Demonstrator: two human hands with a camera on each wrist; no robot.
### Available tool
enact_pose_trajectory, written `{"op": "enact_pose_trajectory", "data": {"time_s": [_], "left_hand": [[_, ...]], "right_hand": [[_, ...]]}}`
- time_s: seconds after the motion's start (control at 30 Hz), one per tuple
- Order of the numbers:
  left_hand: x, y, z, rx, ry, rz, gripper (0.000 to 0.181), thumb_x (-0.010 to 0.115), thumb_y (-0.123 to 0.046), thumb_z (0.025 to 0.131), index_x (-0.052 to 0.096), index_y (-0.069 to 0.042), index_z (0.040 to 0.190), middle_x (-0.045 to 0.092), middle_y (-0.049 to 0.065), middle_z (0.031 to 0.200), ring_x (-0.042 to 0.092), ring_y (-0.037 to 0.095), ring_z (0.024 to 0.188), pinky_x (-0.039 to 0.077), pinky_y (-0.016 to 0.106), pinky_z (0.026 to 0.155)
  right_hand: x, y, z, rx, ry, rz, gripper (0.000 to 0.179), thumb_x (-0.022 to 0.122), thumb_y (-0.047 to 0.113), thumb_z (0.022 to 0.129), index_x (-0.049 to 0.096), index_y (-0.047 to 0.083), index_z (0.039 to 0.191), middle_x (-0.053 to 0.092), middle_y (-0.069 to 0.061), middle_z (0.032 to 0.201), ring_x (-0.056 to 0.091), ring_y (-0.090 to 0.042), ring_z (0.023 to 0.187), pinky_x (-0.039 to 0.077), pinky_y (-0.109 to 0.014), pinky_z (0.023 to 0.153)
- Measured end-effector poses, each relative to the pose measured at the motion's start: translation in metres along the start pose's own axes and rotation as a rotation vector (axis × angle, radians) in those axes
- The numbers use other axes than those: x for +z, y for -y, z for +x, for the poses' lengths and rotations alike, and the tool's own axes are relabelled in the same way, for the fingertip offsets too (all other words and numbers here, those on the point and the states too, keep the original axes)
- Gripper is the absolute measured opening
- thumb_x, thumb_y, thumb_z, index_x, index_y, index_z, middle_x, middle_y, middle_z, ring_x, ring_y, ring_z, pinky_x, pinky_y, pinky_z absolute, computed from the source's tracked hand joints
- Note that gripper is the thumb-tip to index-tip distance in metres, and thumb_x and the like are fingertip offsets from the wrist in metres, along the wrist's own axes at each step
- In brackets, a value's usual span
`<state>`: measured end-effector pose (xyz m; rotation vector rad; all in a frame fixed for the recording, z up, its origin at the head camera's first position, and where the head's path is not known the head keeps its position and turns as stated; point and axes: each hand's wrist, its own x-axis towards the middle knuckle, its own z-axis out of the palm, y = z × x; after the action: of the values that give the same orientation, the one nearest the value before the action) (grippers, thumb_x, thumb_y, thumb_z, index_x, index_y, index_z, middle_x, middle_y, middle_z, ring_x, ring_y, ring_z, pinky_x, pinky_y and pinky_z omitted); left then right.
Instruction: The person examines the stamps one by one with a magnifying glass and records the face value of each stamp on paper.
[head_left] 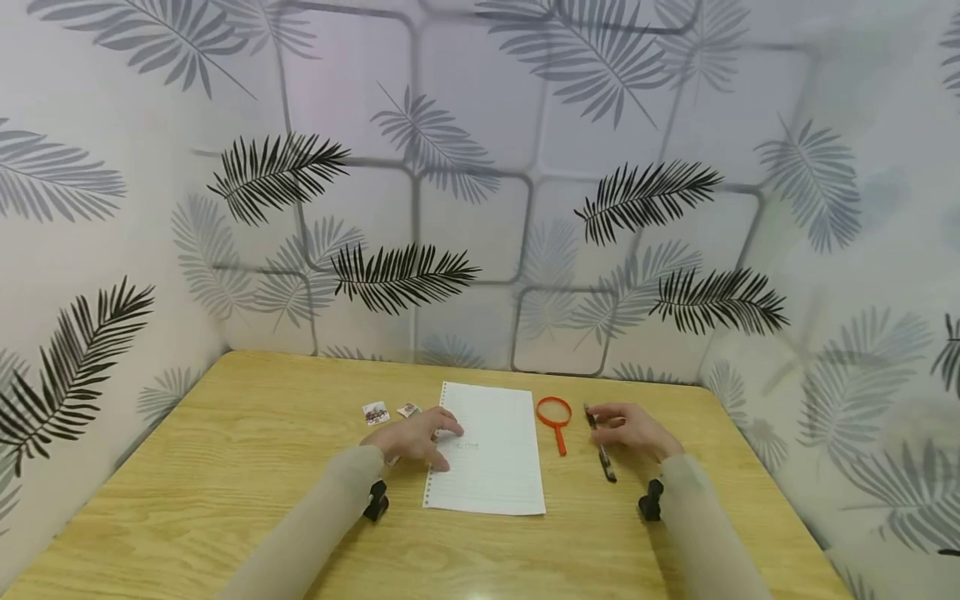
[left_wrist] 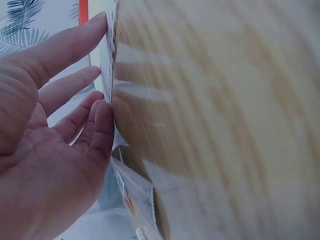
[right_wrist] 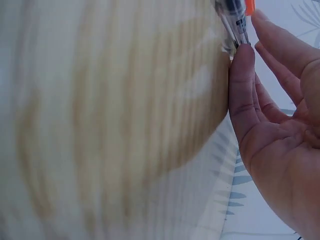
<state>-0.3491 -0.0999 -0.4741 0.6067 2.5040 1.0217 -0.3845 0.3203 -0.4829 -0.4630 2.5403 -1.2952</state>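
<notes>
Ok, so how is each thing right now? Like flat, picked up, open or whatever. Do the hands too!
Left hand: fingers spread, tips on the paper.
Right hand: fingers apart, at the pen.
Paper: lying flat, small faint marks near its middle.
Pen: slanting, partly covered by fingers; can't tell if capped.
Magnifier: lying down, untouched.
Picture scraps: lying left of the paper.

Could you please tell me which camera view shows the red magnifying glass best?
The head view: the red magnifying glass lies there whole, with nothing covering it. Each wrist view shows only an orange-red bit near its top edge, probably part of it.
</notes>
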Motion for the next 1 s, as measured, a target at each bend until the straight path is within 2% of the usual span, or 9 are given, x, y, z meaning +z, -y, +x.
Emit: {"op": "enact_pose_trajectory", "data": {"time_s": [0.07,0.27,0.37,0.53,0.77,1.0], "left_hand": [[0.001,0.0,0.0,0.012,0.002,0.012,0.054,0.081,-0.006,0.078,0.063,-0.01,0.129,0.041,0.009,0.147,0.042,0.032,0.134,0.035,0.049,0.111],[0.002,0.0,0.0,0.039,-0.016,0.045,0.048,0.079,-0.009,0.082,0.063,-0.009,0.128,0.047,0.012,0.143,0.048,0.033,0.128,0.039,0.05,0.107],[0.002,-0.001,-0.001,0.039,-0.057,0.027,0.043,0.076,-0.011,0.085,0.064,-0.01,0.126,0.054,0.011,0.136,0.049,0.032,0.126,0.04,0.05,0.107],[-0.003,-0.004,-0.002,0.07,-0.16,-0.011,0.034,0.072,-0.01,0.088,0.066,-0.008,0.122,0.064,0.009,0.123,0.057,0.027,0.115,0.046,0.046,0.101],[-0.016,-0.002,-0.007,0.124,-0.253,-0.086,0.032,0.07,-0.009,0.09,0.065,-0.005,0.122,0.066,0.014,0.12,0.061,0.021,0.106,0.05,0.04,0.093],[-0.027,0.01,-0.01,0.124,-0.312,-0.095,0.029,0.068,-0.008,0.09,0.066,-0.001,0.118,0.068,0.014,0.114,0.061,0.022,0.102,0.051,0.041,0.091]], "right_hand": [[0.001,-0.002,-0.002,0.013,-0.019,0.012,0.052,0.068,0.016,0.093,0.051,-0.002,0.139,0.048,-0.028,0.14,0.056,-0.036,0.12,0.054,-0.036,0.087],[0.005,-0.003,-0.004,0.041,-0.025,0.17,0.051,0.063,0.013,0.095,0.047,-0.003,0.141,0.049,-0.029,0.136,0.065,-0.019,0.096,0.053,-0.03,0.072],[0.007,-0.001,-0.005,0.03,-0.03,0.205,0.051,0.061,0.012,0.097,0.045,-0.004,0.142,0.051,-0.03,0.133,0.064,-0.016,0.089,0.052,-0.03,0.069],[0.011,0.007,-0.005,0.001,-0.036,0.202,0.05,0.06,0.013,0.097,0.046,-0.008,0.14,0.055,-0.031,0.131,0.062,-0.018,0.086,0.053,-0.031,0.071],[0.019,0.023,-0.001,-0.006,-0.014,0.183,0.047,0.063,0.018,0.096,0.053,-0.009,0.134,0.057,-0.028,0.132,0.061,-0.016,0.09,0.054,-0.03,0.076],[0.033,0.035,0.008,-0.031,0.047,0.16,0.039,0.067,0.011,0.093,0.06,-0.008,0.125,0.067,-0.02,0.113,0.063,-0.016,0.084,0.056,-0.032,0.075]]}}
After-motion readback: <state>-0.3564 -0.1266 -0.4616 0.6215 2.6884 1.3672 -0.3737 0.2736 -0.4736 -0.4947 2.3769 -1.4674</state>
